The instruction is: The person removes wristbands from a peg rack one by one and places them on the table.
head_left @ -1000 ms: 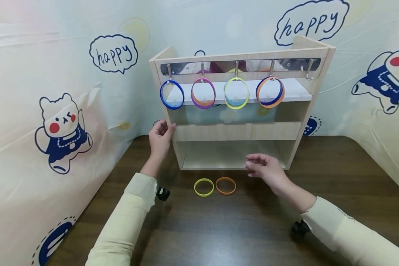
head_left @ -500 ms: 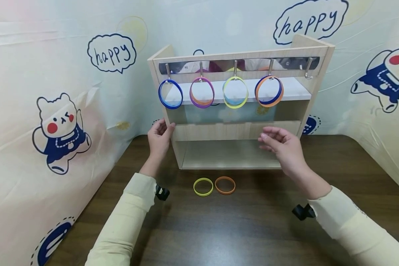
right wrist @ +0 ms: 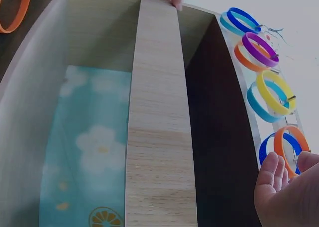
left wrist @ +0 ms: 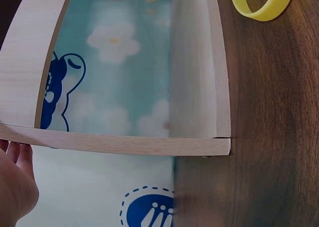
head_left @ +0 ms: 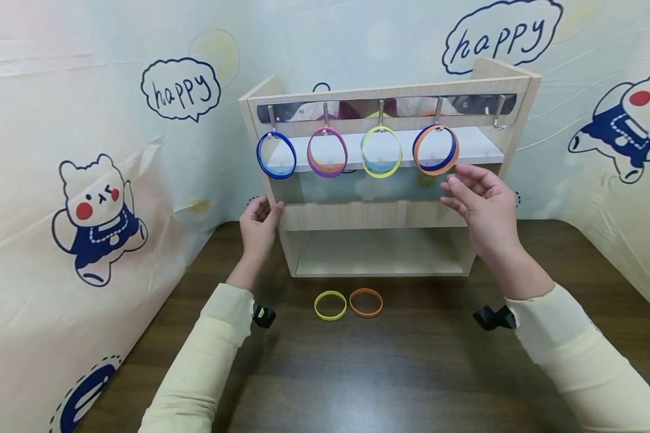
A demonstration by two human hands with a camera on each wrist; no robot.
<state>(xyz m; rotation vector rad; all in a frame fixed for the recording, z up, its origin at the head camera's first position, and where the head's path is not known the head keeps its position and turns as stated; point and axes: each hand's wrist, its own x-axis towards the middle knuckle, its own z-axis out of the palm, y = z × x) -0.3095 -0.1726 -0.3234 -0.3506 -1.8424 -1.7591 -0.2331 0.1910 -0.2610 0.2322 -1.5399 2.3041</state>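
My left hand [head_left: 259, 231] grips the left side panel of a pale wooden shelf rack [head_left: 384, 215], its thumb at the front edge. The left wrist view shows only part of that hand at the panel. My right hand [head_left: 489, 213] is raised before the rack's right side, fingers loosely bent, with nothing visible in it. It is just below and right of an orange wristband [head_left: 452, 162] and a blue wristband [head_left: 440, 166], hanging together on the fourth hook. In the right wrist view its fingertips overlap these bands; contact cannot be told.
More wristbands hang in pairs: blue ones [head_left: 278, 176], a purple [head_left: 345, 146] with an orange, and a yellow [head_left: 381, 175] with a light blue. The rightmost hook [head_left: 499, 114] is bare. A yellow wristband [head_left: 330, 319] and an orange wristband [head_left: 366, 315] lie on the brown table [head_left: 357, 373].
My right hand has risen from near the rack's lower front edge, moving up and right to just below the fourth hook's bands. My left hand stays on the side panel.
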